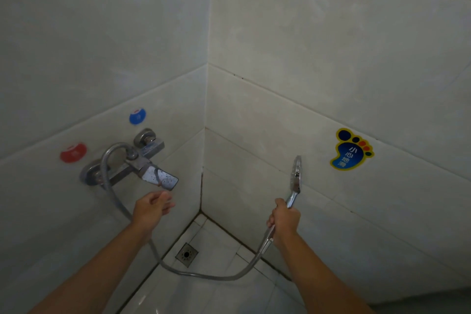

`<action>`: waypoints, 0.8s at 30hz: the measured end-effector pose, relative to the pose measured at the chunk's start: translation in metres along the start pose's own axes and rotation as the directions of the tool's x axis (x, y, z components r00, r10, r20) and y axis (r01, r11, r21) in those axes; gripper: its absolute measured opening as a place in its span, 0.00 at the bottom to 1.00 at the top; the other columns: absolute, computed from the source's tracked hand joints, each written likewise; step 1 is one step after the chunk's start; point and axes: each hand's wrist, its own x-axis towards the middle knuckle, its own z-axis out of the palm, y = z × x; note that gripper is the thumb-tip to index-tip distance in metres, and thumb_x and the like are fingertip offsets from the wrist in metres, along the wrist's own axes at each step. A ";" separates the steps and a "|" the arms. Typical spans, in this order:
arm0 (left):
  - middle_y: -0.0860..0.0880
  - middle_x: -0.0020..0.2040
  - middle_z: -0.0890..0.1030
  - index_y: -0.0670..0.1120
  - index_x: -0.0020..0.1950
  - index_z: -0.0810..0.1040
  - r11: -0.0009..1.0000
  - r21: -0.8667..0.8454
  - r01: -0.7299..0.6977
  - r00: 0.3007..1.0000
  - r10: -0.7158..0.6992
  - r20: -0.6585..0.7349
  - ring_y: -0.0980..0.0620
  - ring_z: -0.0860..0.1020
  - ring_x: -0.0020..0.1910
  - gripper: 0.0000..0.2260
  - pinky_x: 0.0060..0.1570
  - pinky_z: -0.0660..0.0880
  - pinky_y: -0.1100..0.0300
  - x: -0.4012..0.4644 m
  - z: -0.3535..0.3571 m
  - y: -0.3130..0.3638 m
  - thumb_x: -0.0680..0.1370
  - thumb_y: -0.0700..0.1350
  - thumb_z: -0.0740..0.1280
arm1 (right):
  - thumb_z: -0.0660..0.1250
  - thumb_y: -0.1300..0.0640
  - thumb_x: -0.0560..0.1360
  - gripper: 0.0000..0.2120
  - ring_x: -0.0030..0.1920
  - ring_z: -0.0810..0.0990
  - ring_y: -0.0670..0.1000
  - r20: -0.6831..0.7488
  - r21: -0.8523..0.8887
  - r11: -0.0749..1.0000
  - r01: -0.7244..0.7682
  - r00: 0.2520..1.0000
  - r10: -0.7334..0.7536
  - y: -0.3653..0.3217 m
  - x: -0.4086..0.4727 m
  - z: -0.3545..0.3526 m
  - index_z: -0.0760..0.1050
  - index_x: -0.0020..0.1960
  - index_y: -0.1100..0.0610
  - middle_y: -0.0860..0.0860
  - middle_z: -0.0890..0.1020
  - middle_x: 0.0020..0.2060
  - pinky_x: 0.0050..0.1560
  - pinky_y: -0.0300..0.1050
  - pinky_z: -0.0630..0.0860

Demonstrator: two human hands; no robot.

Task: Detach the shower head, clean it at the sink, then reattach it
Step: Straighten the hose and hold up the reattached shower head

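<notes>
The person's right hand [283, 219] had its fingers curled tight around the handle of the shower head [296, 173], which stood upright at four o'clock, hose [204, 275] looping down from it. The left hand [150, 209], fingers loosely apart and holding nothing, hovered just below the mixer lever [159, 178] at eight o'clock.

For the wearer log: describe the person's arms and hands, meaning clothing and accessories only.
Both forearms are bare up to the frame's lower edge, with no sleeves in view. The left hand and right hand wear no gloves. No watch, bracelet or ring shows on wrists or fingers.
</notes>
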 end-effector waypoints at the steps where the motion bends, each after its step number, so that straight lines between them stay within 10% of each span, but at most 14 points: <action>1: 0.37 0.51 0.82 0.37 0.52 0.77 1.000 -0.001 0.012 1.000 -0.012 -0.004 0.42 0.82 0.46 0.08 0.46 0.78 0.57 -0.002 -0.001 -0.003 0.81 0.40 0.63 | 0.64 0.64 0.76 0.16 0.15 0.63 0.48 -0.002 -0.010 1.000 0.011 1.000 -0.011 0.000 0.000 0.000 0.63 0.33 0.57 0.52 0.66 0.21 0.19 0.37 0.62; 24: 0.39 0.41 0.83 0.37 0.49 0.79 0.930 -0.072 0.361 0.932 -0.362 -0.004 0.46 0.81 0.34 0.09 0.28 0.78 0.63 -0.095 -0.005 -0.099 0.80 0.36 0.60 | 0.67 0.60 0.76 0.15 0.21 0.70 0.53 -0.005 -0.267 0.951 0.154 0.987 -0.162 0.000 0.009 -0.009 0.66 0.33 0.59 0.56 0.71 0.23 0.26 0.44 0.70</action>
